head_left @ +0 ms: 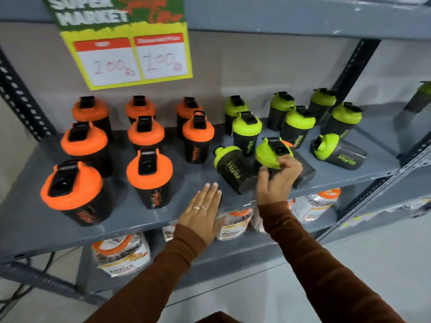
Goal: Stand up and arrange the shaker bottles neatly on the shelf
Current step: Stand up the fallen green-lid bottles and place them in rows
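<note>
Several black shaker bottles with orange lids [149, 167] stand upright in rows on the left of the grey shelf [35, 220]. Green-lidded bottles [247, 128] stand upright at the back right. A green-lidded bottle [229, 167] lies on its side near the front. Farther right, another lies tipped over [338, 152]. My right hand [276, 180] is shut on a tilted green-lidded bottle [270, 152], and a dark bottle with an orange lid lies partly hidden behind it. My left hand [203, 210] rests flat and open on the shelf's front edge, holding nothing.
A yellow and green price sign [130, 50] hangs from the shelf above. Bagged products [121, 252] fill the shelf below. A dark slotted upright [347, 73] stands at the back right, and another shelf unit [415, 108] adjoins on the right.
</note>
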